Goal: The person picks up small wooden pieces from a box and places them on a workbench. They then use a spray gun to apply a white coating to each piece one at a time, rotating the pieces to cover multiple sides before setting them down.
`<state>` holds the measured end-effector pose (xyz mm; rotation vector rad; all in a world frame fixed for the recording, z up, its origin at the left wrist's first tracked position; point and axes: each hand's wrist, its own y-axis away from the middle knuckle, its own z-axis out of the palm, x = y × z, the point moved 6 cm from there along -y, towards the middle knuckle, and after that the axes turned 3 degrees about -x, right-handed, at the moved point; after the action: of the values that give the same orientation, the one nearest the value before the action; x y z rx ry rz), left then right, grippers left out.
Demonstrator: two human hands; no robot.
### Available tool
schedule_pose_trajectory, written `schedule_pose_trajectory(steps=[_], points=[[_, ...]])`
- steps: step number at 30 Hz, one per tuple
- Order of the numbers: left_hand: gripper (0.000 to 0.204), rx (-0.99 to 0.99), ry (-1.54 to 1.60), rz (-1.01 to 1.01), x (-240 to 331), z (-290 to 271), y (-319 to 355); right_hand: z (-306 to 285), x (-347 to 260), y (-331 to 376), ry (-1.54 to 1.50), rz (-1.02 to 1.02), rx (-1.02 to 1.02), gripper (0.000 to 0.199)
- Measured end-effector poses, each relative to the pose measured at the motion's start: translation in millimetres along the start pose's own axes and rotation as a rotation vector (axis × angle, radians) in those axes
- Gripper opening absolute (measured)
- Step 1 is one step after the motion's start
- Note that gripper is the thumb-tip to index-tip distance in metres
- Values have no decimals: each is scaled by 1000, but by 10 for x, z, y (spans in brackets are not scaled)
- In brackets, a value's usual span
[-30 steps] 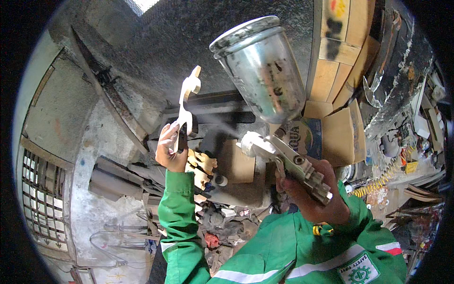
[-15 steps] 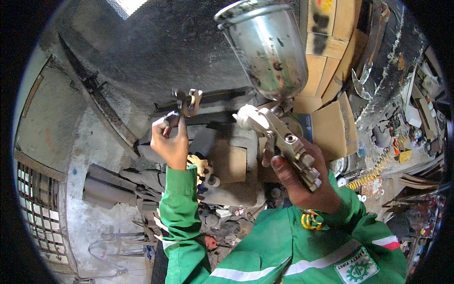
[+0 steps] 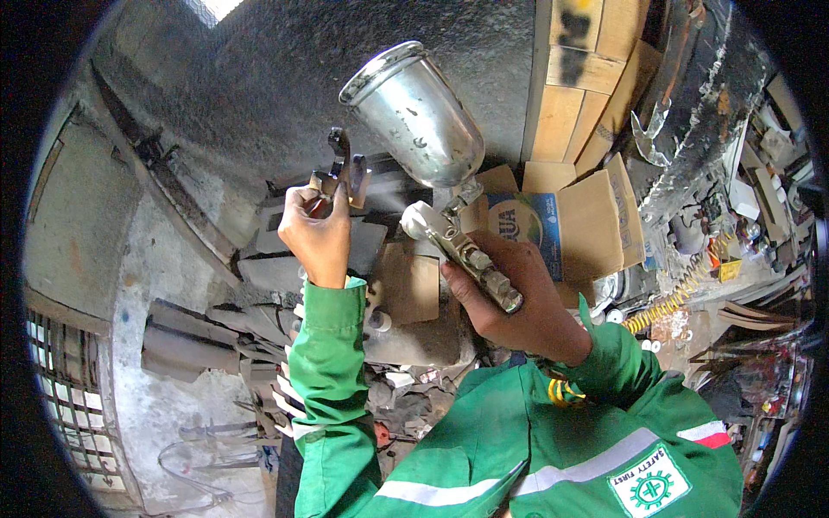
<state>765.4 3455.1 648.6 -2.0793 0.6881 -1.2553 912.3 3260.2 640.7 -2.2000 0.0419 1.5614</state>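
Observation:
My right hand (image 3: 527, 293) is closed around the grip of a metal spray gun (image 3: 471, 257). Its silver paint cup (image 3: 423, 121) tilts up and to the left, with dark paint spots on its side. The pale nozzle points left at a small curved part (image 3: 338, 160), dark on some faces and tan on others. Pinched in the fingers of my left hand (image 3: 317, 237), that part is held up a short gap from the nozzle. A faint mist hangs between them. The trigger is mostly hidden by my right hand.
Behind the gun stands an open cardboard box (image 3: 596, 229). A yellow coiled hose (image 3: 669, 306) runs at the right beside a cluttered bench. Below my hands lie a flat cardboard piece (image 3: 410, 285) and scattered scraps. A barred window (image 3: 73, 406) is at the left.
The spray gun has moved left, closer to the part, and its cup appears smaller. My left hand has turned the part, and mist now shows at the nozzle.

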Motion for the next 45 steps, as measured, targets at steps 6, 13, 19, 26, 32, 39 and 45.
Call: schedule_pose_trajectory(steps=[6,13,19,26,32,39,45], points=[[20,-13,230,156,-311,-196,38,-205,55,-41,-64,-39,254,12],[29,-2,545,189,-826,-530,30,-521,166,27,-236,37,174,6],[35,48,664,152,-931,-580,-29,-416,74,274,-605,148,12,20],[29,26,765,133,-1090,-671,37,-643,73,41,-308,113,95,17],[25,304,1403,-694,-1821,-188,562,-696,51,69,-419,80,230,22],[11,318,2372,-1620,-1588,1029,1097,-500,-64,205,-103,-70,346,35],[20,443,2399,-1802,-1333,1280,1010,-269,-265,122,53,-216,187,19]])
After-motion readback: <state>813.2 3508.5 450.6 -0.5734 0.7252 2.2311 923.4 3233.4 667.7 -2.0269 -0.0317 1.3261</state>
